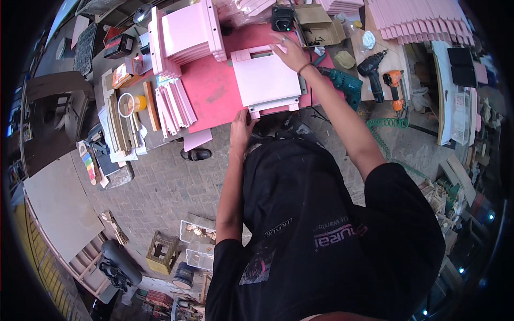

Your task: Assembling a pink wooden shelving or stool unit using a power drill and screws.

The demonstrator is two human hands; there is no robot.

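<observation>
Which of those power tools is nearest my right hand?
The teal drill, closest to your right hand; the black drill and the orange tool lie farther right.

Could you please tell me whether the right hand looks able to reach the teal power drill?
Probably yes: the right hand is nearby, and the teal power drill beside the right forearm has its handle uncovered.

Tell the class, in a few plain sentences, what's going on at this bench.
The person's bare hands are at a pink panel assembly on a red-topped bench. The left hand is at its near left corner; the right hand is by its far right corner, though whether it touches is unclear. Stacked pink panels stand to the left, and a teal drill and a dark cordless drill lie to the right.
</observation>
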